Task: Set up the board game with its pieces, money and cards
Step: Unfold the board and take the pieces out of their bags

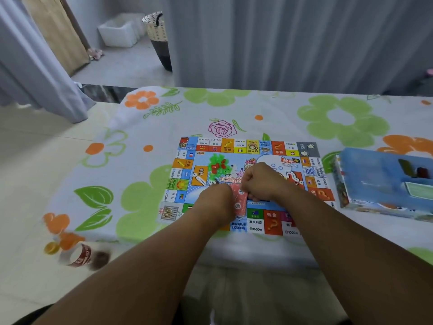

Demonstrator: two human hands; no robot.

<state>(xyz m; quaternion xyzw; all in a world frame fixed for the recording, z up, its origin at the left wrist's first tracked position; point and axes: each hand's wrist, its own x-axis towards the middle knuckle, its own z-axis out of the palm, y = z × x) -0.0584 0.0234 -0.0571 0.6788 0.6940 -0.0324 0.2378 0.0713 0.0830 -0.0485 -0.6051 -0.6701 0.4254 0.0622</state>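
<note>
Bare forearms, bare hands — left hand, right hand

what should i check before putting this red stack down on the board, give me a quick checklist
1. Board: the colourful game board lies unfolded and flat: ok.
2. Grip: the red patterned stack is held by the left hand and the right hand over the board's near middle: ok.
3. Contents: whether the stack is cards or money: cannot tell.
4. Pieces: the green and red plastic pieces lie heaped loose on the board's centre, unsorted: not ok.
5. Box: the blue game box is not emptied, a green stack lies in its tray: not ok.
</note>
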